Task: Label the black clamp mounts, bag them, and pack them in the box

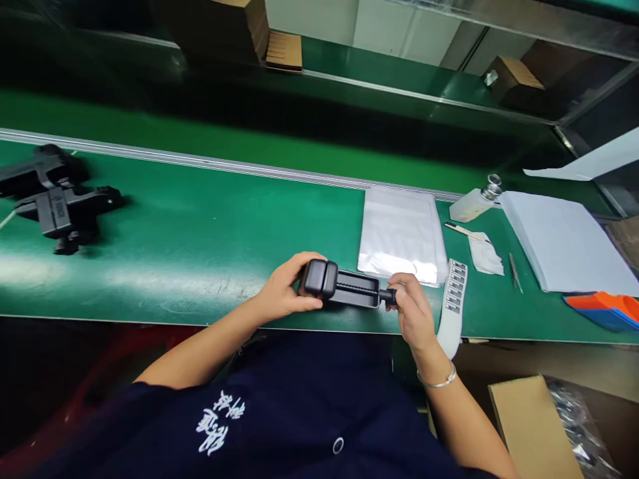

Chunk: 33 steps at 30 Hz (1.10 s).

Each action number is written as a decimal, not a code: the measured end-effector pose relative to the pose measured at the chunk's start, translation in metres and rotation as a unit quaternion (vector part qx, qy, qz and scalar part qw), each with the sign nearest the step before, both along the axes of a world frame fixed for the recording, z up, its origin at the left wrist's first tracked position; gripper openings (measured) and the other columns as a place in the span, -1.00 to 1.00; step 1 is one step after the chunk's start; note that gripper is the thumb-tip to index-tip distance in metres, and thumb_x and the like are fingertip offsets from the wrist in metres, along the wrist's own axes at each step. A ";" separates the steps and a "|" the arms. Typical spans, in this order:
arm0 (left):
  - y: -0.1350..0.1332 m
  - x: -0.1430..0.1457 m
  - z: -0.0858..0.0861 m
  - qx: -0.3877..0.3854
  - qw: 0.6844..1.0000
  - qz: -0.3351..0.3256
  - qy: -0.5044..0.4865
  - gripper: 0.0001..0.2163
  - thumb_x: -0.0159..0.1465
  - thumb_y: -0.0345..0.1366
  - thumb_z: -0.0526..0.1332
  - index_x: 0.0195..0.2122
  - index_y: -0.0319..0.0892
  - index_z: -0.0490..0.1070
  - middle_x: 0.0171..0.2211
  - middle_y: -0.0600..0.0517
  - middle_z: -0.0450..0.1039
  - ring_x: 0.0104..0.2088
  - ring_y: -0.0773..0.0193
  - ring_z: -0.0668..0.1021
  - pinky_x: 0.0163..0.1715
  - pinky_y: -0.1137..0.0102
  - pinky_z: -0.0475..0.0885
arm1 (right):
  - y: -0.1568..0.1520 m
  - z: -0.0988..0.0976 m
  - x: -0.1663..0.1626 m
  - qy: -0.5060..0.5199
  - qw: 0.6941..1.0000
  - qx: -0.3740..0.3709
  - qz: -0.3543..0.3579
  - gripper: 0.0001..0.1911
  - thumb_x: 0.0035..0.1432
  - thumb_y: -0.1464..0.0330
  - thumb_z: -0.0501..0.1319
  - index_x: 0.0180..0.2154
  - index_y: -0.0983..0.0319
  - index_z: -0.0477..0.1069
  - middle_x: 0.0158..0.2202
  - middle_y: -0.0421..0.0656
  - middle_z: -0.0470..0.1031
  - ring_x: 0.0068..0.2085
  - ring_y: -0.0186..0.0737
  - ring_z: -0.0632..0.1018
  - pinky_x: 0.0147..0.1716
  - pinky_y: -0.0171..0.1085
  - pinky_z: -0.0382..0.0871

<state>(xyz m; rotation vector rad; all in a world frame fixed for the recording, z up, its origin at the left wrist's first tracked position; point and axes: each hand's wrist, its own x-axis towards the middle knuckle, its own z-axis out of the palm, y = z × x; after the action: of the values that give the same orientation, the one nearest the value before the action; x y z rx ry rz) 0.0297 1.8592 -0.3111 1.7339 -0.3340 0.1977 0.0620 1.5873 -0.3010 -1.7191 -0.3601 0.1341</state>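
Note:
I hold a black plastic clamp-like device (344, 287) over the front edge of the green bench (210, 239). My left hand (285, 291) is wrapped round its thick left end. At the other end, my right hand (414, 311) pinches the small black knob. Just right of my right hand a white strip of label stickers (454, 296) lies on the bench and hangs over the edge. A stack of clear plastic bags (402, 233) sits right behind the device.
Two more black devices (57, 196) lie at the far left. To the right are a small bottle (474, 201), a wooden stick and folded tissue (485, 254), tweezers (516, 273), a pile of white sheets (564, 243) and an orange-blue item (606, 309). Cardboard boxes (529, 426) stand below right.

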 end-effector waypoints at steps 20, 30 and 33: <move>-0.036 0.018 -0.004 -0.307 0.904 0.096 0.283 -0.49 0.03 0.12 0.39 -0.17 -0.19 0.46 -0.27 0.00 0.52 -0.28 0.24 0.51 -0.30 0.41 0.40 | 0.021 -0.040 0.006 0.082 0.979 0.143 -0.119 -0.75 0.10 0.19 0.34 -0.21 0.18 0.56 -0.19 -0.13 0.57 -0.09 -0.15 0.54 0.03 -0.10 0.37; -0.044 0.021 -0.006 -0.233 0.953 0.054 0.186 -0.44 0.15 0.17 0.29 -0.06 -0.22 0.39 -0.17 -0.07 0.52 -0.13 0.12 0.52 -0.13 0.33 0.38 | 0.020 -0.054 0.017 0.116 0.950 0.218 -0.191 -0.68 0.10 0.09 0.33 -0.27 0.21 0.50 -0.26 -0.17 0.55 -0.21 -0.22 0.52 -0.11 -0.19 0.38; -0.044 0.022 -0.006 -0.242 0.947 0.062 0.202 -0.43 0.15 0.19 0.27 -0.08 -0.23 0.40 -0.19 -0.07 0.52 -0.16 0.12 0.53 -0.16 0.33 0.38 | 0.015 -0.054 0.018 0.101 0.952 0.211 -0.195 -0.69 0.01 0.12 0.40 -0.32 0.20 0.50 -0.31 -0.20 0.54 -0.24 -0.25 0.52 -0.13 -0.22 0.38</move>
<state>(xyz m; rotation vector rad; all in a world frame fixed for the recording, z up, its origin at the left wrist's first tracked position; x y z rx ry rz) 0.0515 1.8149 -0.3175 1.2663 0.1218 0.0065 0.0801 1.6021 -0.3554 -1.3062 0.1048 -0.0547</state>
